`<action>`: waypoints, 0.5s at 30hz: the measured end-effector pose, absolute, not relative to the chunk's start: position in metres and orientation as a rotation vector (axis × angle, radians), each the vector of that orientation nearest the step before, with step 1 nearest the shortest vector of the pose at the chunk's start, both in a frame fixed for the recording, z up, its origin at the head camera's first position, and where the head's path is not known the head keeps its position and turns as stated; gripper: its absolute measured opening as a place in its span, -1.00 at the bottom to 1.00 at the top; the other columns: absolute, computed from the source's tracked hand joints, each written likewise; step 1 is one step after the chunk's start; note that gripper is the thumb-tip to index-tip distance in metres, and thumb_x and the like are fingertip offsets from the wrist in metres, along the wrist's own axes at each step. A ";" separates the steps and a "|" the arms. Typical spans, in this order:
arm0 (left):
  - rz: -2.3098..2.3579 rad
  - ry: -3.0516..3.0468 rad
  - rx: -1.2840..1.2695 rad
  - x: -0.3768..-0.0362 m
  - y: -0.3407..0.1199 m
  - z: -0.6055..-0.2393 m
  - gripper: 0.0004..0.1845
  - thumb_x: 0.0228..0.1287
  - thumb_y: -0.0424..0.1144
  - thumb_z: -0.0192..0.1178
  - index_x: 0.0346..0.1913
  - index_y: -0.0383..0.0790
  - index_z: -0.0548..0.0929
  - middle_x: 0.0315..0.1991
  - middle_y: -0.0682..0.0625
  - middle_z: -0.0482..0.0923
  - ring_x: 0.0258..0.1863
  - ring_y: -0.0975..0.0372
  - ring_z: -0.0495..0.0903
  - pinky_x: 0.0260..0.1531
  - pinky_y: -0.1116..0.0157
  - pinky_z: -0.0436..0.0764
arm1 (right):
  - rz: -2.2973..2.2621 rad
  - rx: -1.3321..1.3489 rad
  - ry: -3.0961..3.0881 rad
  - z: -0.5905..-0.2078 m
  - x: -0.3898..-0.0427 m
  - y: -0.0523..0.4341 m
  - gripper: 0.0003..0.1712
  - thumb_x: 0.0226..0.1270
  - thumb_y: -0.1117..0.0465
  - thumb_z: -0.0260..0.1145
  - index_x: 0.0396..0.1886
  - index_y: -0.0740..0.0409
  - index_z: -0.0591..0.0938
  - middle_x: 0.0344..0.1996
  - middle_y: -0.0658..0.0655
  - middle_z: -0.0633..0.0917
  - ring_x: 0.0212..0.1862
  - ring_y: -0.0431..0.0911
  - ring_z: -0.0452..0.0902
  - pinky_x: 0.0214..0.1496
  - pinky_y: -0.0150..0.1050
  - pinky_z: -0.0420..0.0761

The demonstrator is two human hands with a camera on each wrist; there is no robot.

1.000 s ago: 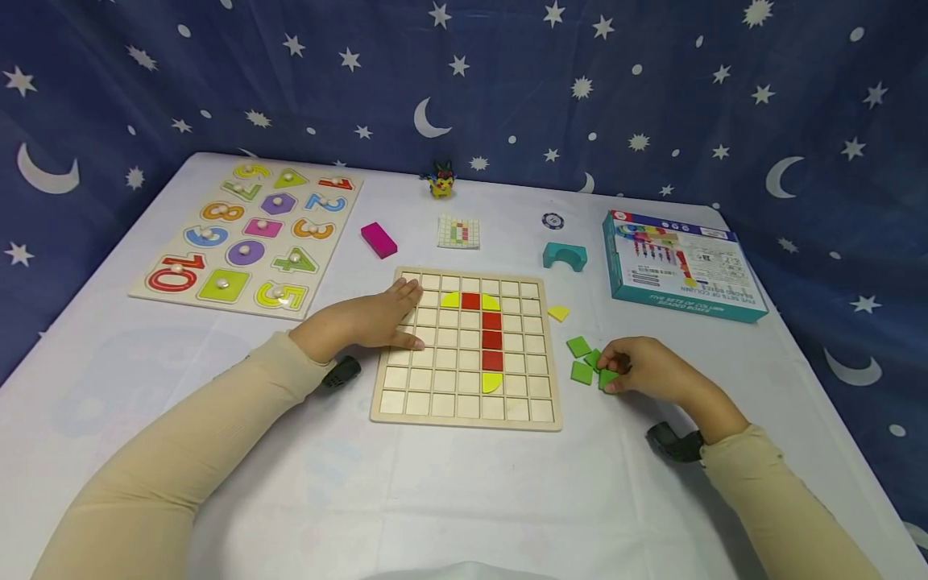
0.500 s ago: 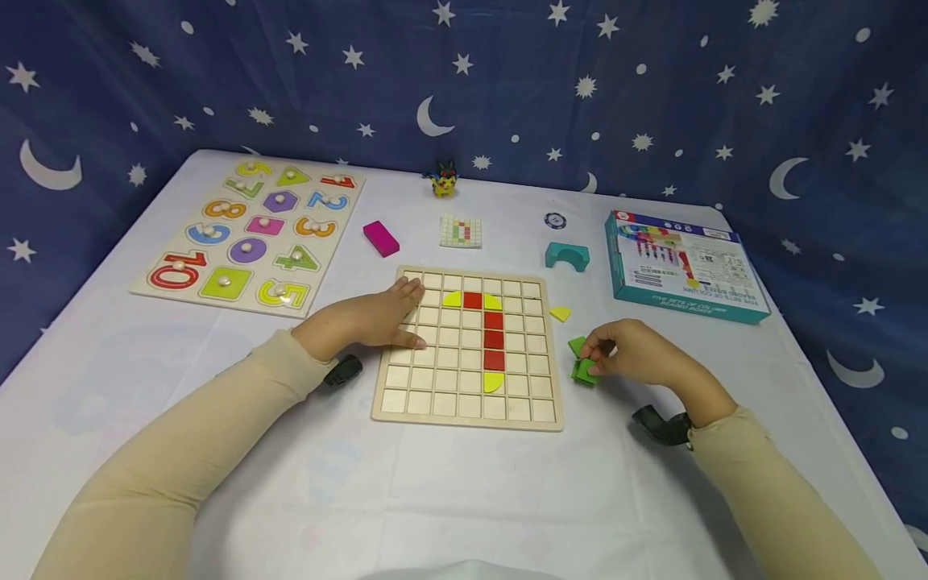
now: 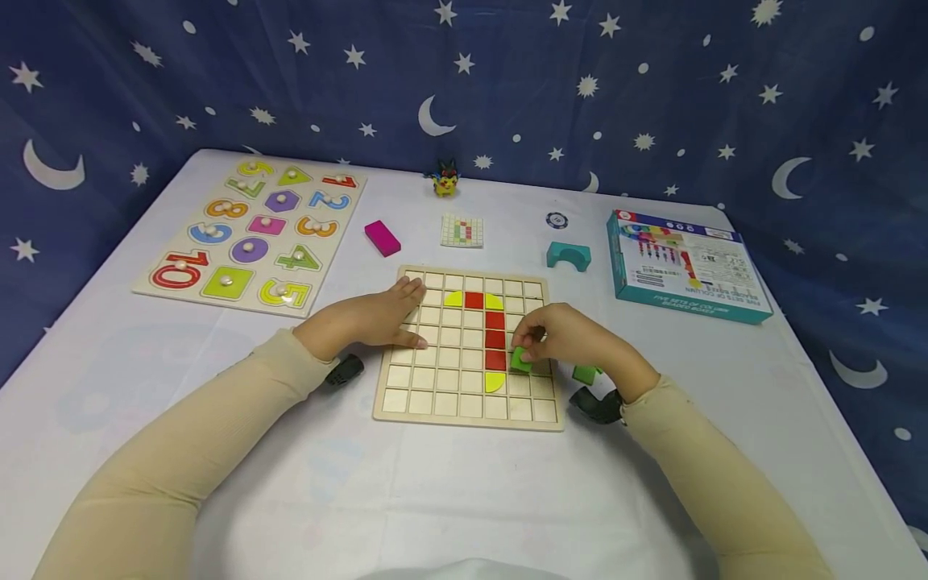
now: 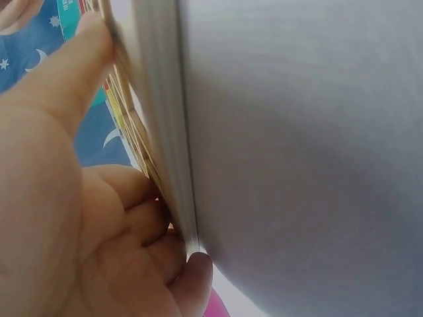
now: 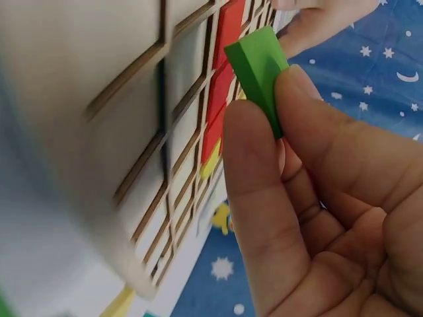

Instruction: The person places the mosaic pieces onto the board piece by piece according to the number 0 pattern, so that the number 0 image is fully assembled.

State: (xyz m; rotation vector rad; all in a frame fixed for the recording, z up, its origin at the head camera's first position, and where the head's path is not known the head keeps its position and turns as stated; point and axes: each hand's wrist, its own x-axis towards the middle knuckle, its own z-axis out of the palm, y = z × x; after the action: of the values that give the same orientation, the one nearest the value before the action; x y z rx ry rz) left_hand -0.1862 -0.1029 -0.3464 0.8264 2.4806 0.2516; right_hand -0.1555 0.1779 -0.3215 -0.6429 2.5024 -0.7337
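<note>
We're pinching a small flat green tile (image 5: pixel 259 76) with the fingers of our right hand (image 3: pixel 568 338), over the pale wooden grid board (image 3: pixel 444 400), red square tiles (image 3: pixel 495 339) just left of those fingertips. Our left hand (image 3: pixel 368 319) rests on the board's edge, thumb spread out.

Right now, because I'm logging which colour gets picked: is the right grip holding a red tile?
No, the right grip pinches a green tile, while the red tiles lie on the board.
</note>
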 end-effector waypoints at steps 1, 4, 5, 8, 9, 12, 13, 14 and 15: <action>0.249 2.483 0.826 -0.186 -0.103 -0.347 -0.02 0.26 0.12 0.07 0.40 -0.47 -0.18 0.45 -0.30 -0.32 0.44 -0.07 -0.35 0.41 0.08 -0.16 | -0.738 -0.647 2.494 -0.322 -0.156 0.174 -0.87 0.05 0.37 0.38 -0.36 0.14 0.66 -0.48 0.00 0.58 -0.31 -0.12 0.42 -0.25 -0.31 0.46; 0.242 2.488 0.825 -0.187 -0.103 -0.348 -0.02 0.26 0.13 0.06 0.41 -0.47 -0.19 0.45 -0.29 -0.32 0.44 -0.07 -0.35 0.41 0.08 -0.16 | -0.736 -0.666 2.462 -0.325 -0.156 0.164 -0.87 0.06 0.36 0.38 -0.35 0.15 0.66 -0.47 0.01 0.57 -0.32 -0.12 0.42 -0.25 -0.32 0.47; 0.240 2.489 0.824 -0.188 -0.103 -0.349 -0.02 0.25 0.13 0.06 0.41 -0.46 -0.19 0.45 -0.29 -0.33 0.44 -0.07 -0.35 0.41 0.08 -0.16 | -0.732 -0.675 2.453 -0.326 -0.156 0.160 -0.87 0.07 0.35 0.38 -0.34 0.14 0.66 -0.47 0.00 0.58 -0.32 -0.13 0.42 -0.26 -0.33 0.47; 0.237 2.485 0.821 -0.188 -0.103 -0.348 -0.01 0.25 0.14 0.06 0.41 -0.45 -0.19 0.45 -0.28 -0.34 0.44 -0.06 -0.36 0.41 0.09 -0.16 | -0.721 -0.714 2.422 -0.328 -0.156 0.151 -0.88 0.08 0.34 0.38 -0.35 0.12 0.66 -0.48 -0.01 0.58 -0.33 -0.15 0.42 -0.27 -0.35 0.47; 0.236 2.482 0.820 -0.187 -0.103 -0.348 -0.01 0.25 0.14 0.06 0.41 -0.45 -0.20 0.45 -0.28 -0.34 0.44 -0.05 -0.36 0.41 0.09 -0.16 | -0.717 -0.729 2.415 -0.329 -0.156 0.148 -0.89 0.08 0.34 0.38 -0.36 0.11 0.66 -0.48 -0.02 0.58 -0.33 -0.16 0.42 -0.27 -0.36 0.47; 0.233 2.482 0.811 -0.187 -0.103 -0.347 -0.01 0.25 0.14 0.06 0.41 -0.45 -0.20 0.45 -0.28 -0.34 0.44 -0.06 -0.36 0.41 0.09 -0.16 | -0.711 -0.776 2.394 -0.331 -0.156 0.138 -0.90 0.08 0.34 0.38 -0.37 0.10 0.66 -0.49 -0.03 0.57 -0.34 -0.18 0.42 -0.27 -0.37 0.46; 0.234 2.484 0.806 -0.186 -0.103 -0.346 -0.01 0.25 0.14 0.06 0.41 -0.45 -0.19 0.45 -0.28 -0.33 0.44 -0.06 -0.36 0.41 0.09 -0.16 | -0.710 -0.790 2.387 -0.331 -0.156 0.134 -0.90 0.08 0.34 0.38 -0.38 0.10 0.66 -0.49 -0.03 0.57 -0.35 -0.18 0.42 -0.27 -0.37 0.46; 0.235 2.486 0.802 -0.186 -0.103 -0.346 -0.01 0.24 0.14 0.06 0.41 -0.45 -0.19 0.45 -0.28 -0.33 0.44 -0.06 -0.36 0.41 0.08 -0.16 | -0.706 -0.798 2.381 -0.331 -0.156 0.131 -0.90 0.08 0.35 0.38 -0.39 0.10 0.67 -0.50 -0.03 0.57 -0.35 -0.18 0.42 -0.28 -0.38 0.46; 0.236 2.488 0.798 -0.186 -0.103 -0.345 -0.01 0.24 0.14 0.07 0.41 -0.45 -0.19 0.45 -0.28 -0.33 0.44 -0.06 -0.36 0.41 0.09 -0.16 | -0.697 -0.808 2.379 -0.331 -0.155 0.128 -0.90 0.07 0.35 0.38 -0.39 0.09 0.67 -0.50 -0.04 0.57 -0.36 -0.19 0.42 -0.29 -0.38 0.46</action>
State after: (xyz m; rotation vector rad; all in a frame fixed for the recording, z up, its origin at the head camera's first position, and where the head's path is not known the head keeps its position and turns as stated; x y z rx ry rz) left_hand -0.1857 -0.1026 -0.3453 0.7980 2.4881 0.2360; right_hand -0.1554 0.1282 -0.3307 -0.8082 2.3791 -0.6967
